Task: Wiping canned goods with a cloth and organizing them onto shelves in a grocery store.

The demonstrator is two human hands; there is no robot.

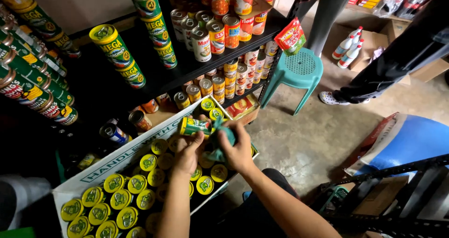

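Hands over the carton [93, 170] — left hand [188, 153] grips a green can [195, 125], right hand [238, 149] pinches a teal cloth [223, 134].

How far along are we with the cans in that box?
Done: green cans already stand in stacks on the black shelf. In hand: the left hand holds one green can while the right hand presses a teal cloth to it. Left: the cardboard box looks mostly full.

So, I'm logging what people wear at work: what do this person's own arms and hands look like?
Both forearms are bare up to the frame's lower edge, with no sleeves showing. The left hand and right hand wear no gloves. No watch, ring or bracelet can be seen, and no markings.
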